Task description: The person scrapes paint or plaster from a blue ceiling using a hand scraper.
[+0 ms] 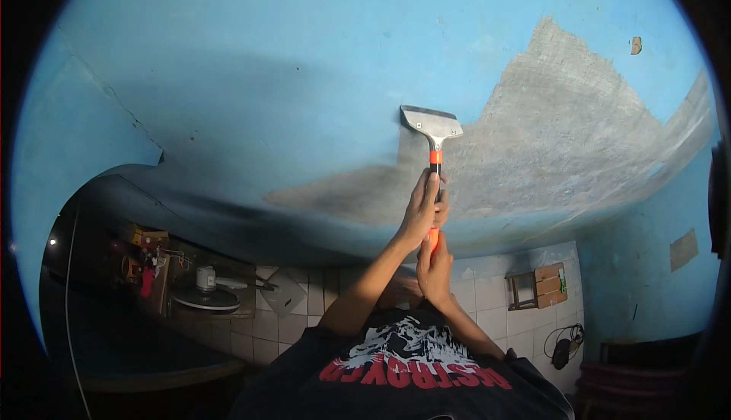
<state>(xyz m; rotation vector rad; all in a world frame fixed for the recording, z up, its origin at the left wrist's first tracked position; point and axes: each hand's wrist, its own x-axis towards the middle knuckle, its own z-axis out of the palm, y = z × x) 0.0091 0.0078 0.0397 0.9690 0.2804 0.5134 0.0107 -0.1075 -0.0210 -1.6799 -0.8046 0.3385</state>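
Both my hands hold a scraper (432,126) with a wide metal blade and an orange handle. My left hand (421,213) grips high on the handle, its arm coming up from the lower left. Just below it, my right hand (435,269) clasps the handle's end. The blade's edge presses against the blue painted surface (304,62), at the left border of a large grey patch (563,138) where the paint is gone and bare plaster shows.
A black printed shirt (403,374) fills the bottom centre. White tiles (487,313) run behind it. A shelf with a fan and small items (205,290) sits lower left, a small wooden box (544,287) and a hanging cable (563,344) lower right. A crack (126,111) crosses the paint at left.
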